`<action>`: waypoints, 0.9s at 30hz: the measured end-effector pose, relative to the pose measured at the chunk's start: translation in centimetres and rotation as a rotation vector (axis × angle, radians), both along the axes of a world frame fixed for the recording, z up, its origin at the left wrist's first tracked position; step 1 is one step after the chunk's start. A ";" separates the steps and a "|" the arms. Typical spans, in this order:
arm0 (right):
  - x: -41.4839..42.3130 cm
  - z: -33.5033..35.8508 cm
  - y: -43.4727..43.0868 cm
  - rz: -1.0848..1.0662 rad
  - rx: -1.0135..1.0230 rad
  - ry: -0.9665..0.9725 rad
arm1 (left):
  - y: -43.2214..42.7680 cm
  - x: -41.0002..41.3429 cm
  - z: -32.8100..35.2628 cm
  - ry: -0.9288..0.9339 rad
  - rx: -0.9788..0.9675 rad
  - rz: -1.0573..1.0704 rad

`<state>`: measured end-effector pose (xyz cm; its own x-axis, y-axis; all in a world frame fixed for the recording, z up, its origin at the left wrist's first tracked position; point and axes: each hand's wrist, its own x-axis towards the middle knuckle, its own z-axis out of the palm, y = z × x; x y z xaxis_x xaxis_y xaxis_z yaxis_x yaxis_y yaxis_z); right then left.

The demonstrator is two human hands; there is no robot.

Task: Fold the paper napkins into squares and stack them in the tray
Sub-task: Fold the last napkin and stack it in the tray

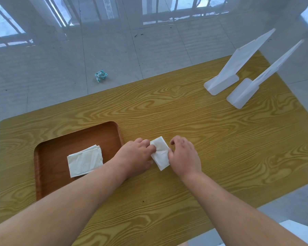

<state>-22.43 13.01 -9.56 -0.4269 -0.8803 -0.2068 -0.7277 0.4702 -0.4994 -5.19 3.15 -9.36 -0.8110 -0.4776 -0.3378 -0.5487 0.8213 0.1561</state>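
A white paper napkin (160,153), folded small, lies on the wooden table (185,121) just right of the tray. My left hand (137,155) pinches its left edge and my right hand (184,155) presses on its right edge; both hold it flat against the table. The brown tray (50,174) sits at the left with a stack of folded white napkins (84,161) inside, near its middle. My left forearm crosses over the tray's near right corner.
Two white plastic stands (226,80) (245,93) rise at the table's far right. A crumpled teal wrapper (100,75) lies on the tiled floor beyond the table's far edge. A white object (300,231) shows at the bottom right corner.
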 end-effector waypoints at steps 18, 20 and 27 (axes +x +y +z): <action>0.1 0.2 0.4 0.090 0.089 0.000 | -0.7 -1.5 0.7 -0.088 0.001 0.202; 0.1 0.2 0.3 0.089 0.101 -0.046 | -0.8 -1.6 1.0 -0.089 0.063 0.245; -0.1 0.2 -0.3 -0.032 0.115 -0.328 | -0.7 -0.7 0.9 0.221 0.536 0.569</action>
